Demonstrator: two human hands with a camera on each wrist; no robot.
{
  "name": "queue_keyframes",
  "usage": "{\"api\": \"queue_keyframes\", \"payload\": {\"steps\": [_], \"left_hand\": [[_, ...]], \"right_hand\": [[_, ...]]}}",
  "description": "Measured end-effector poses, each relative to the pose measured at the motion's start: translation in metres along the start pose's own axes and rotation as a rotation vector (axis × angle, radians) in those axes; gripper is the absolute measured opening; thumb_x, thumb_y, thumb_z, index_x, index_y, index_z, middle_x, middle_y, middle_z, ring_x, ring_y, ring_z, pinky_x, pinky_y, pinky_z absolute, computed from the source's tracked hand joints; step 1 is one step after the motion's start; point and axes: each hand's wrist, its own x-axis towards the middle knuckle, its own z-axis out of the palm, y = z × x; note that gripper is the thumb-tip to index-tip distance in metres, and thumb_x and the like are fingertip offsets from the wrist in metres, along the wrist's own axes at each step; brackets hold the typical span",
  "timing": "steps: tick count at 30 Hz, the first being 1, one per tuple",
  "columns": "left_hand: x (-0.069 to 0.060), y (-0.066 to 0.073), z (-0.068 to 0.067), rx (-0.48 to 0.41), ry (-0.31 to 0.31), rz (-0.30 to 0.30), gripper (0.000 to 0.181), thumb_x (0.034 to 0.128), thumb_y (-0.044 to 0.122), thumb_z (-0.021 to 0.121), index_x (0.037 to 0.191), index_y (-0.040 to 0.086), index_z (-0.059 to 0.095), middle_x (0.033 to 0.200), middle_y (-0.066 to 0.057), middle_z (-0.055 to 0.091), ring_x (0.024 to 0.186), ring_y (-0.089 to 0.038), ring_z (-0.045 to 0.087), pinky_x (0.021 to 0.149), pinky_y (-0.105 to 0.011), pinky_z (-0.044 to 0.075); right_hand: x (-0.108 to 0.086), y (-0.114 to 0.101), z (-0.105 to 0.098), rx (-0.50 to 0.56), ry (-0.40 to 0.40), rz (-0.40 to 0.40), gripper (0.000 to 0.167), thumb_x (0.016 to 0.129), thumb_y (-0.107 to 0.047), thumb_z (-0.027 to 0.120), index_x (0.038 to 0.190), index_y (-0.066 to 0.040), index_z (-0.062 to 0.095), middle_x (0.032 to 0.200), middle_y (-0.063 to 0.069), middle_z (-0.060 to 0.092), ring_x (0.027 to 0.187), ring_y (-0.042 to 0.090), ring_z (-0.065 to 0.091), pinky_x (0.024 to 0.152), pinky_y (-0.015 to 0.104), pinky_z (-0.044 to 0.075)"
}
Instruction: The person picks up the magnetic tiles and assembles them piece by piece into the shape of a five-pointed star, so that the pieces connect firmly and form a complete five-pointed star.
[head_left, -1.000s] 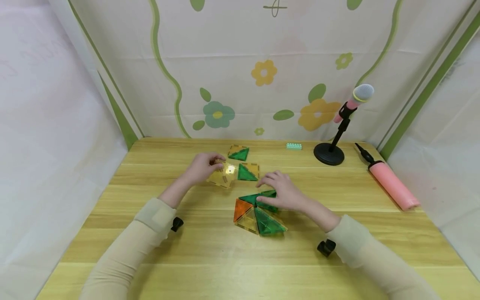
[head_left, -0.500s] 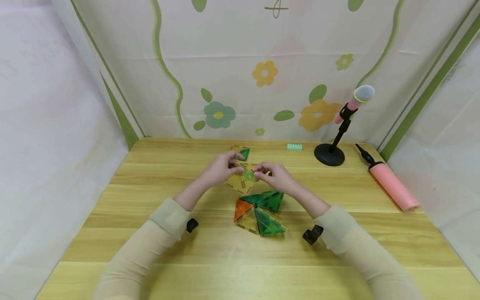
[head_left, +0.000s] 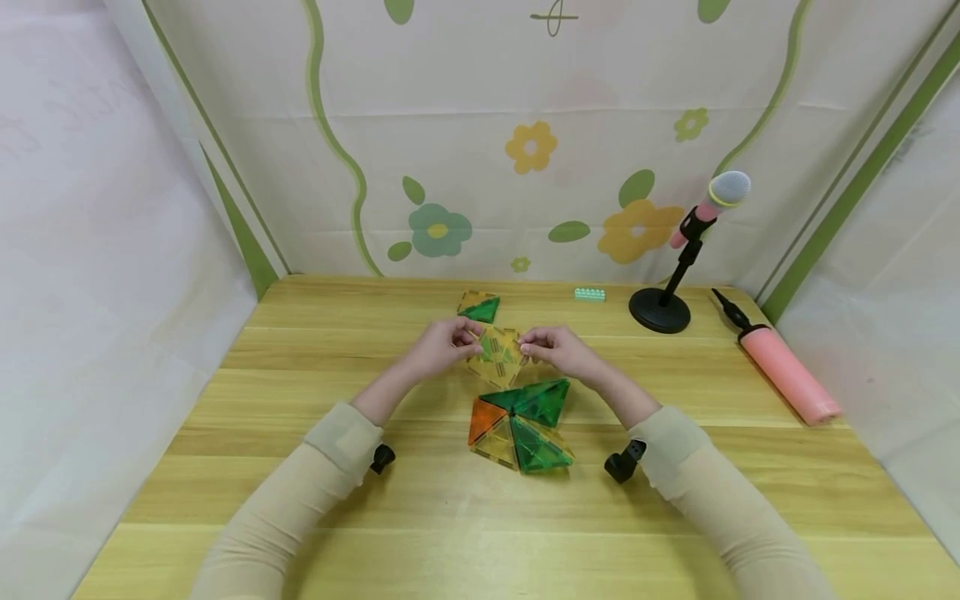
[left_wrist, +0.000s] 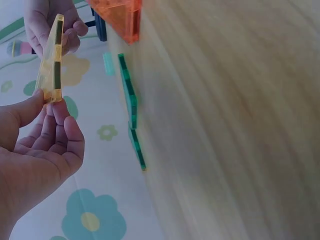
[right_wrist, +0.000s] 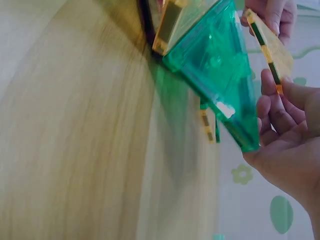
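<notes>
Both hands hold one translucent yellow magnetic tile above the table in the head view. My left hand pinches its left corner between thumb and fingers. My right hand pinches the opposite corner. In the left wrist view the yellow tile appears nearly edge-on. Green shows through it from a tile lying beneath. Just nearer stands a joined group of tilted tiles, with an orange triangle, a yellow triangle and green triangles. In the right wrist view, a green triangle partly overlaps my right hand.
Behind the hands, a green triangle tile lies with a yellow one. At the table's back are a mint toy brick and a microphone on a black stand. A pink hand pump lies at right. Fabric walls surround the wooden table.
My left hand has moved right with the yellow tile. My right hand has left the joined tiles, moved up and left, and now pinches the yellow tile too.
</notes>
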Motion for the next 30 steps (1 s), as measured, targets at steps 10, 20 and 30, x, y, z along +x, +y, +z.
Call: {"api": "queue_keyframes", "payload": {"steps": [10,20,30], "left_hand": [[0.004,-0.011,0.014,0.087,-0.065,-0.016,0.026,0.0895,0.01,0.064,0.113,-0.001,0.06,0.091,-0.007,0.065,0.082,-0.015,0.061,0.07,-0.025,0.051],[0.008,-0.023,0.021,0.167,-0.158,-0.066,0.031,0.0906,0.014,0.063,0.118,0.001,0.057,0.096,-0.008,0.068,0.085,-0.017,0.064,0.07,-0.026,0.052],[0.009,-0.022,0.024,0.192,-0.173,-0.064,0.03,0.0909,0.012,0.063,0.118,0.002,0.056,0.098,-0.007,0.066,0.088,-0.016,0.063,0.073,-0.026,0.052]], "right_hand": [[0.003,0.017,-0.003,0.092,-0.18,0.061,0.028,0.098,-0.021,0.053,0.114,0.0,0.063,0.096,0.017,0.068,0.087,0.026,0.065,0.078,0.035,0.054],[0.012,0.028,0.002,-0.092,-0.253,0.033,0.021,0.097,-0.022,0.055,0.107,-0.01,0.068,0.091,0.003,0.066,0.073,0.014,0.053,0.066,0.028,0.044],[0.009,0.024,0.006,-0.224,-0.275,-0.065,0.022,0.093,-0.022,0.062,0.109,-0.009,0.069,0.104,0.005,0.068,0.092,0.014,0.062,0.082,0.031,0.051]]}}
